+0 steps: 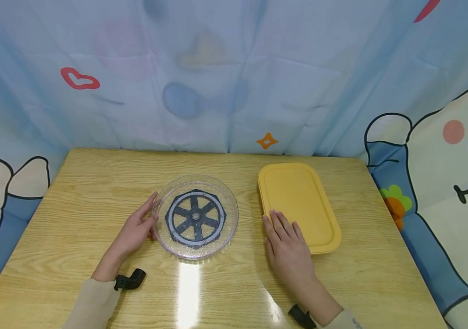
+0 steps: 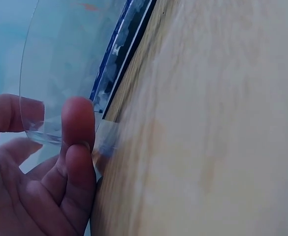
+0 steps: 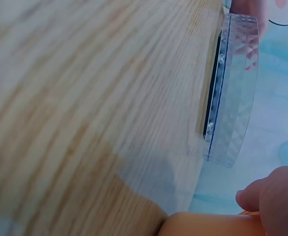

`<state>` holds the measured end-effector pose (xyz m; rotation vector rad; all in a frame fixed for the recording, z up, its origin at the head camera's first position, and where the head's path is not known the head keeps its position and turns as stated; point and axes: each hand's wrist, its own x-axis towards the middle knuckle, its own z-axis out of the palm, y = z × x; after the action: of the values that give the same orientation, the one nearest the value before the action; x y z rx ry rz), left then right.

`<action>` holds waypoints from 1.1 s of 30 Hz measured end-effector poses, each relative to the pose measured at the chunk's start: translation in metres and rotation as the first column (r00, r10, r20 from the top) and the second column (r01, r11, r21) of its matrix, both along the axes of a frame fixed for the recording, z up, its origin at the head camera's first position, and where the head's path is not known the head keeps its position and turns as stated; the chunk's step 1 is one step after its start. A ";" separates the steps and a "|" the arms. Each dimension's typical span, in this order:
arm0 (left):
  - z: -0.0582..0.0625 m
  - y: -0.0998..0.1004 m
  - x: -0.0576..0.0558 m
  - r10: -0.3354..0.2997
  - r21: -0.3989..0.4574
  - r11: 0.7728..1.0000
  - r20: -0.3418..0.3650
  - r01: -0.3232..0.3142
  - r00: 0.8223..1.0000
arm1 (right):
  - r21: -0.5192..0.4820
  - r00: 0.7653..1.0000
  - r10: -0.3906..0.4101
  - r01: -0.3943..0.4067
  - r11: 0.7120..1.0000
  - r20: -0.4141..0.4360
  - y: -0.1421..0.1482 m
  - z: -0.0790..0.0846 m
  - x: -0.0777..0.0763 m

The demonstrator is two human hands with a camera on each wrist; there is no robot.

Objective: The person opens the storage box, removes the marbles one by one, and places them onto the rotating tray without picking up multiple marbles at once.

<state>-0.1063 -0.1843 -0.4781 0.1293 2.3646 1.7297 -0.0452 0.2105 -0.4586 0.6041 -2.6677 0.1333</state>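
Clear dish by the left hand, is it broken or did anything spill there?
Nothing stands out. No crack shows in the clear dish, and I see no spill around it on the table. The bright patch in front may look wet, but it seems to be light shining off the wood.
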 end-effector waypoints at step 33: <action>-0.013 -0.007 -0.004 -0.009 0.113 0.994 0.007 0.008 1.000 | -0.167 0.997 0.007 0.006 0.986 0.079 0.000 0.021 0.001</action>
<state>-0.1101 -0.1917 -0.4913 0.1494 2.2581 1.8564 -0.0438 0.2100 -0.4378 0.5558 -2.6973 0.3845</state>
